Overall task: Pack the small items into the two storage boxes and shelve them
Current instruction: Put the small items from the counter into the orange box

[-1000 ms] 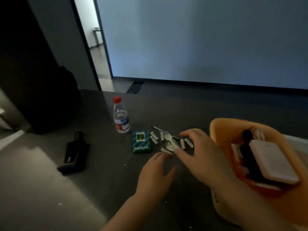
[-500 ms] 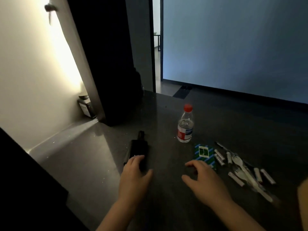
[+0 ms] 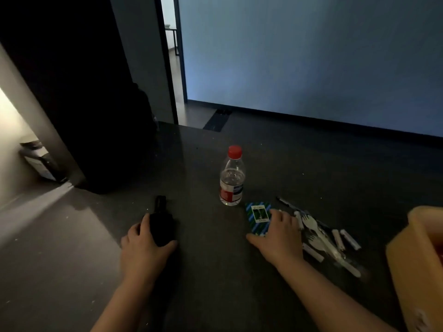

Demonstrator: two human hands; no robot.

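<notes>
Left grip (image 3: 143, 250) curled round black case (image 3: 161, 226), right grip (image 3: 279, 238) pinching striped box (image 3: 258, 218) — orange bin (image 3: 417, 255) beside

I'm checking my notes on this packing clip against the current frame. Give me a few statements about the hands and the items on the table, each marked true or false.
1. The left hand grips the black case. True.
2. The right hand holds the water bottle. False: it pinches the green striped pack; the bottle stands apart, untouched.
3. The bottle lies on its side. False: it stands upright with its red cap on.
4. White plastic forks lie loose on the table, to the right of the right hand. True.
5. The orange box sits at the left edge of the view. False: it is at the right edge.
</notes>
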